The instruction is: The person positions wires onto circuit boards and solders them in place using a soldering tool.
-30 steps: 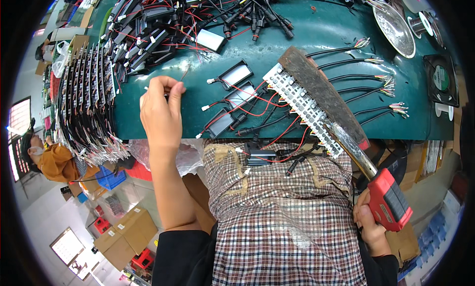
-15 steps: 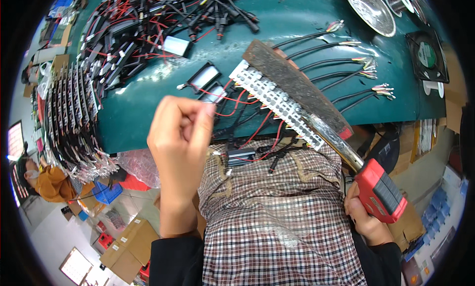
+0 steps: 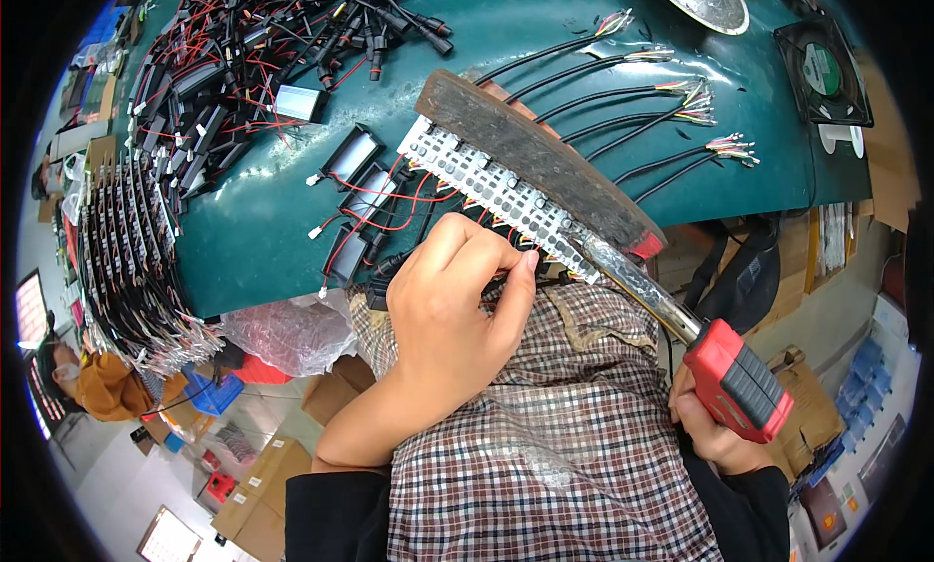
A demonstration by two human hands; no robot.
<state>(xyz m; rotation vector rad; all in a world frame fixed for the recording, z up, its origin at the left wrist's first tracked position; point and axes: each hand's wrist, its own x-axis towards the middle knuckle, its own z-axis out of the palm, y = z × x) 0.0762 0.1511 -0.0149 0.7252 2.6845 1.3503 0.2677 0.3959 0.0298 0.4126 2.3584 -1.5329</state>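
Note:
My right hand (image 3: 722, 434) grips the handle of a red and black soldering gun (image 3: 744, 379) at the table's front edge. Its metal barrel points up and left to a row of small white circuit boards (image 3: 501, 194). That row leans along a dark, worn bar (image 3: 545, 158). Thumb and forefinger of my left hand (image 3: 462, 304) pinch together beside the near side of the row, among thin coloured wires; anything between them is too small to make out. Left of the row lie open black rectangular cases (image 3: 352, 156) with red wires. Black cables (image 3: 593, 97) with stripped, coloured ends stick out beyond the bar.
A heap of black connectors and red wires (image 3: 243, 66) covers the far left. Stacked wired strips (image 3: 126, 260) hang over the left edge. A metal dish (image 3: 705, 0) and a black fan (image 3: 825, 75) are at the far right. A person (image 3: 112, 385) sits in the left background.
My left hand has moved right and nearer to me, from beside the cases to the row's near side. Another wired case now lies beside the others. The soldering gun stays by the row.

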